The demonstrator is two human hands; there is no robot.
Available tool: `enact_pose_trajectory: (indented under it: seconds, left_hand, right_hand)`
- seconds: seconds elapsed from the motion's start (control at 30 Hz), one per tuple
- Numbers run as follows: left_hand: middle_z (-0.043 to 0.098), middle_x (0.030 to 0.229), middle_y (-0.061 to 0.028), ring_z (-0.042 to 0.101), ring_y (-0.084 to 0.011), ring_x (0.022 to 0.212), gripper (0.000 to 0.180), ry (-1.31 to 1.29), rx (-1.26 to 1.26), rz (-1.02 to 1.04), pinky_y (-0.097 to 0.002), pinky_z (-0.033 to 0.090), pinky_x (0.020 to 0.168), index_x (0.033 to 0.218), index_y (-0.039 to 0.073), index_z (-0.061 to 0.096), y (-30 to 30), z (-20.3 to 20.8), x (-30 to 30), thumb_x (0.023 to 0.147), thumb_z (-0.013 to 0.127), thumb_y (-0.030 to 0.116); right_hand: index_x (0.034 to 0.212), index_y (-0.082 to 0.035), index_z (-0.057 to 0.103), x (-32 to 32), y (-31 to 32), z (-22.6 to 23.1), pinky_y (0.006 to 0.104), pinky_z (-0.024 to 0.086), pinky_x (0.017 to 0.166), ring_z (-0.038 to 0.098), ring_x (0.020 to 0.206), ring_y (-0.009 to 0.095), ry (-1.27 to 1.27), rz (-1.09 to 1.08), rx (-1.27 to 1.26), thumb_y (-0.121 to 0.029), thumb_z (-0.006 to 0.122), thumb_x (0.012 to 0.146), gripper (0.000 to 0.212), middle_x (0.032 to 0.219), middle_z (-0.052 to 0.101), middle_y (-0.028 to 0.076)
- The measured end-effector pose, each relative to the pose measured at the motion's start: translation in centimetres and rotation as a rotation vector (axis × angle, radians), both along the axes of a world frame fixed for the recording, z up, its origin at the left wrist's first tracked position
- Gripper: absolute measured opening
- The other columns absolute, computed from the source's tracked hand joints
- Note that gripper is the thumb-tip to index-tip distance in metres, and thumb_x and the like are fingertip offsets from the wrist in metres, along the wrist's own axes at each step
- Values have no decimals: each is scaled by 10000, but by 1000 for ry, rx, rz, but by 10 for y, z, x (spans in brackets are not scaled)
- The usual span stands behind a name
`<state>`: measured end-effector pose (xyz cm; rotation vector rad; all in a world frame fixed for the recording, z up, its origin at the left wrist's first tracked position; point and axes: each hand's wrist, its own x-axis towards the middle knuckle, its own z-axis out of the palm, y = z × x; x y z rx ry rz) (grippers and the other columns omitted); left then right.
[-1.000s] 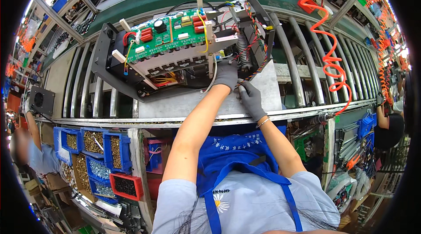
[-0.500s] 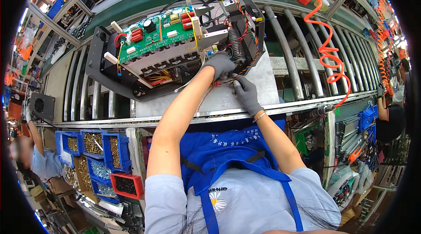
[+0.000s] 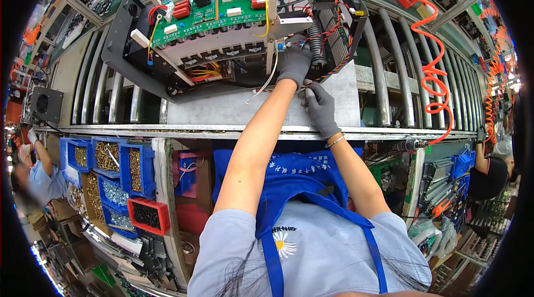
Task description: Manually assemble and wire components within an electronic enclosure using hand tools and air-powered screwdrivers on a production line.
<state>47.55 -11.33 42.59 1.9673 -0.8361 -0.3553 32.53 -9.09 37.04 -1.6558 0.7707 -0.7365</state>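
Green board [image 3: 211, 14] was in, but the open chassis [image 3: 150, 85] on the metal plate [image 3: 206, 110] looked half-wired, white lead [image 3: 272, 76] dangling! My right hand [image 3: 321, 110] pinched twisted wires [image 3: 339, 67]; my left hand's [image 3: 296, 64] grip I couldn't tell.

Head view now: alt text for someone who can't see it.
Gloved left hand reaches into an open black chassis with a green circuit board; gloved right hand is at the chassis's near edge. Metal rollers flank the chassis.
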Motion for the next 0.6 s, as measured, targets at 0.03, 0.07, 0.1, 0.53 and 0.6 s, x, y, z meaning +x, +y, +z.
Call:
enact_pose_trajectory:
  seconds: [0.03,0.07,0.1,0.53,0.6]
  left_hand:
    - [662,961,-216,625,-407,922,279,6,-62,27,-465,507,792,1051,124,650,-2,0,-2,818,587,264]
    - [659,933,-225,618,-424,912,238,12,-124,53,-479,503,784,993,69,647,-2,1,-3,822,593,226]
    - [661,941,-219,617,-423,924,249,-29,-90,38,-481,503,786,1009,66,641,2,5,-4,839,574,235]
    - [698,766,-152,700,-252,687,244,357,183,-107,-353,540,603,898,7,657,-11,-18,-2,803,612,228]
    - [683,722,-123,663,-210,564,212,320,-228,-10,-318,523,502,905,11,639,-3,-23,-8,819,632,205]
  right_hand:
    - [1150,-4,610,0,1,1,197,434,512,558,609,47,21,-3,1,-106,508,948,248,808,667,40]
    - [1150,-4,610,0,2,2,197,434,512,558,609,47,25,-4,5,-106,508,948,248,808,667,40]
    - [1151,-4,610,0,4,3,197,434,512,557,609,47,24,-6,7,-107,508,948,250,808,668,40]
    - [1062,-13,594,12,-11,12,225,439,440,555,500,94,-156,-159,421,-151,500,958,196,651,607,59]
    - [1021,-15,588,13,-14,13,221,437,437,555,491,97,-177,-163,445,-156,494,962,180,651,609,61]
